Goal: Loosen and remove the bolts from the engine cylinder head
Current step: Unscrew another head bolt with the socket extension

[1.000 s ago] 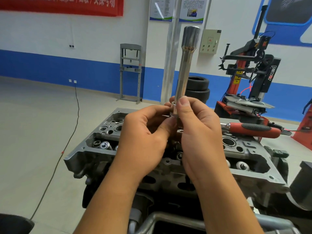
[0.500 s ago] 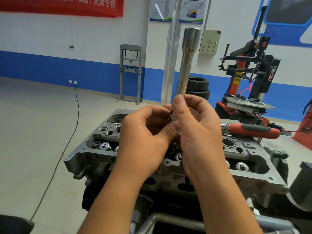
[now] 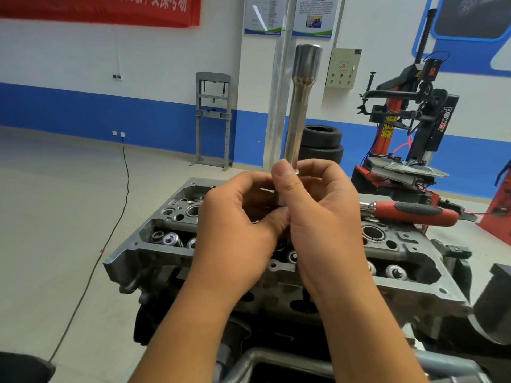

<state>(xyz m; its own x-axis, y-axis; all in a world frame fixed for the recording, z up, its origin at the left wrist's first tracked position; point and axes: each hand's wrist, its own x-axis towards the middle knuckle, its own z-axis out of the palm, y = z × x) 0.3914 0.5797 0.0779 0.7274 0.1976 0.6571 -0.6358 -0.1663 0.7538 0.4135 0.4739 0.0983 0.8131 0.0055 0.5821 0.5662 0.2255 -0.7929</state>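
Observation:
A long steel socket extension (image 3: 300, 106) stands upright above the grey cylinder head (image 3: 409, 252), its wide socket end at the top. My right hand (image 3: 318, 217) pinches its lower end between thumb and fingers. My left hand (image 3: 237, 230) is curled around the same lower end from the left, thumb against the right thumb. What sits at the tool's bottom tip is hidden by my fingers. Valve springs (image 3: 170, 240) show in the head's open top.
A red-handled ratchet (image 3: 414, 212) lies on the head's far right edge. A red and black tyre changer (image 3: 409, 128) stands behind on the right, stacked tyres (image 3: 320, 143) and a grey press frame (image 3: 213, 117) by the blue wall. A black cable (image 3: 110, 230) runs across the floor at left.
My right thumb has slid up the extension's shaft, and both hands have shifted slightly. The extension stays upright at about the same place.

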